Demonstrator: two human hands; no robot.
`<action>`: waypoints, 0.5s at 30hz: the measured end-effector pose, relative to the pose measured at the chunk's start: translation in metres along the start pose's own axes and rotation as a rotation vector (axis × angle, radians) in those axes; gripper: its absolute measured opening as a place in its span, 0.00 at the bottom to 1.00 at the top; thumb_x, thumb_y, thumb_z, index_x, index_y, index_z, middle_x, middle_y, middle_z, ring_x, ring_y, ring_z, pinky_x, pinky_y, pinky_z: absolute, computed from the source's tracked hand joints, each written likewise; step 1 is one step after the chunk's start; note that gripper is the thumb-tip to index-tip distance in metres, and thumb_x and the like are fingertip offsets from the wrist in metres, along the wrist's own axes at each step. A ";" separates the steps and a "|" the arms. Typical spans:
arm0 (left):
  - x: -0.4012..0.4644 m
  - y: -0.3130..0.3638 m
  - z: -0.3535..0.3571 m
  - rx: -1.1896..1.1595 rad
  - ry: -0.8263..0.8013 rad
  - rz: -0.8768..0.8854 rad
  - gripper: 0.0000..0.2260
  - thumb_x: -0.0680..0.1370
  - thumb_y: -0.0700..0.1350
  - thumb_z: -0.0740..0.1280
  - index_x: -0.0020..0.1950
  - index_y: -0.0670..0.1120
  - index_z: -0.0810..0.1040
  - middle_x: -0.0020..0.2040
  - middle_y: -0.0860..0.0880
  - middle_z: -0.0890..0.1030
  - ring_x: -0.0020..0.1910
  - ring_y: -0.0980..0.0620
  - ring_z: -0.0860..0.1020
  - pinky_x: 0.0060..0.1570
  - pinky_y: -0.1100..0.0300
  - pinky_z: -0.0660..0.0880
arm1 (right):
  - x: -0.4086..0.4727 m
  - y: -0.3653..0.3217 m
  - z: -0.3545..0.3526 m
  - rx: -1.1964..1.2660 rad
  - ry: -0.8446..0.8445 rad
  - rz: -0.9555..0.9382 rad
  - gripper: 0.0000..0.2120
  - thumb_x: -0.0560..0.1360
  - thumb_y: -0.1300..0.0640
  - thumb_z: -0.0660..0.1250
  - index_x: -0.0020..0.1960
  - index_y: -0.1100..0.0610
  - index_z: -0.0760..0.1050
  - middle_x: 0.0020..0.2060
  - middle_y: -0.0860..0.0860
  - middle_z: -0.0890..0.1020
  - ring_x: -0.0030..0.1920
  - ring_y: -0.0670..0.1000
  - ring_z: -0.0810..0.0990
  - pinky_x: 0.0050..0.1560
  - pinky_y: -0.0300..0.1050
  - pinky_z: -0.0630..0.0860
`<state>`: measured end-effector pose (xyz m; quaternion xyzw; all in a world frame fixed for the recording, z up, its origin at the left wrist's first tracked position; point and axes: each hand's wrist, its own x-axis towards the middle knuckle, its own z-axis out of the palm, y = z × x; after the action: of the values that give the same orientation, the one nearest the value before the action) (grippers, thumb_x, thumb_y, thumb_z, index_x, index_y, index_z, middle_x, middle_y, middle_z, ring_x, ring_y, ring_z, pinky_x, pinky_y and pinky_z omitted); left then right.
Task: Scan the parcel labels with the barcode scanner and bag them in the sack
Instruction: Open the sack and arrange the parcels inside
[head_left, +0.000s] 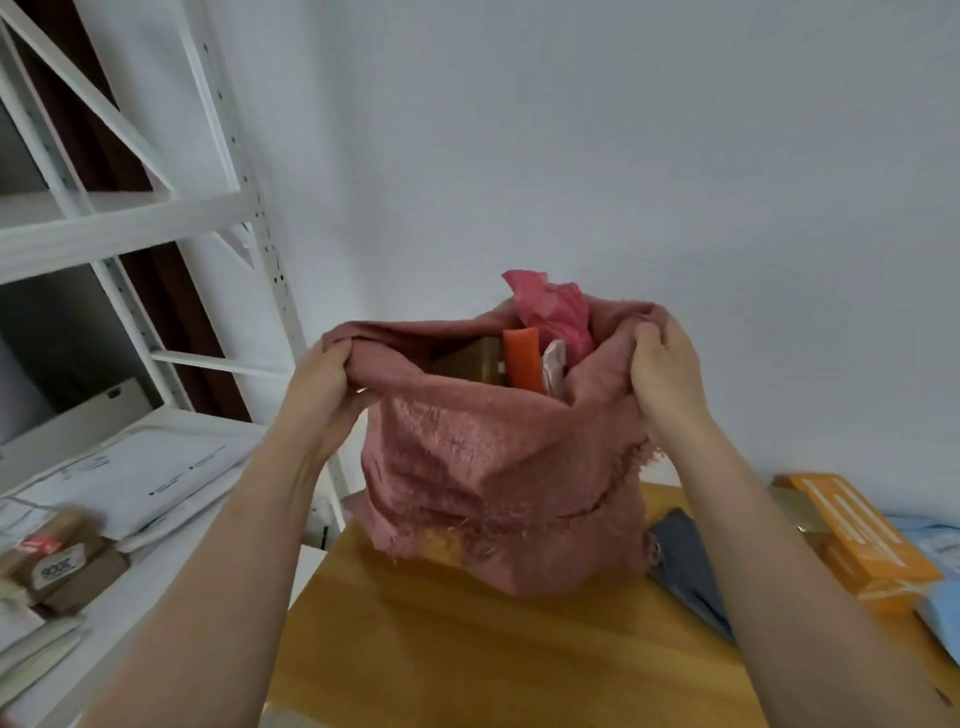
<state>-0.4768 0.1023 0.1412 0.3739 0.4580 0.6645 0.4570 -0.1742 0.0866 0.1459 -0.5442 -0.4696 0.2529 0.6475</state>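
Note:
A pink woven sack (498, 478) stands upright on the wooden table (467, 649). My left hand (324, 382) grips the left side of its rim and my right hand (662, 371) grips the right side, holding the mouth apart. Inside I see a brown box (475, 361), an orange parcel (522, 364), a pale packet (553, 366) and a pink plastic mailer (556, 306) sticking up above the rim. No barcode scanner is in view.
An orange box (857, 535), a grey mailer (685, 566) and light blue mailers (935, 597) lie on the table at the right. A white metal shelf rack (156, 218) stands at the left, holding white envelopes (140, 483) and small brown boxes (67, 566).

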 end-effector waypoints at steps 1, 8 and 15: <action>0.004 0.000 0.001 -0.001 0.011 -0.007 0.10 0.82 0.42 0.57 0.54 0.46 0.78 0.46 0.45 0.86 0.46 0.50 0.85 0.39 0.51 0.82 | 0.004 -0.001 -0.002 0.052 0.033 0.005 0.13 0.79 0.59 0.54 0.55 0.52 0.76 0.53 0.52 0.80 0.52 0.49 0.78 0.57 0.45 0.74; -0.006 -0.044 0.006 0.347 0.101 -0.416 0.09 0.82 0.43 0.59 0.55 0.39 0.74 0.41 0.39 0.80 0.38 0.41 0.81 0.35 0.48 0.80 | 0.002 0.037 -0.006 -0.202 -0.216 0.335 0.13 0.81 0.56 0.54 0.47 0.59 0.76 0.54 0.62 0.81 0.56 0.61 0.79 0.61 0.62 0.75; -0.017 -0.050 0.002 0.374 0.290 -0.358 0.17 0.84 0.51 0.56 0.49 0.38 0.72 0.38 0.42 0.78 0.28 0.48 0.80 0.24 0.61 0.76 | -0.003 0.042 -0.020 -0.221 -0.152 0.281 0.18 0.77 0.55 0.57 0.48 0.70 0.75 0.44 0.64 0.80 0.51 0.66 0.80 0.52 0.68 0.77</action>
<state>-0.4562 0.0953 0.0928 0.2660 0.6916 0.5241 0.4198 -0.1500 0.0860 0.1061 -0.6517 -0.4615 0.3282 0.5045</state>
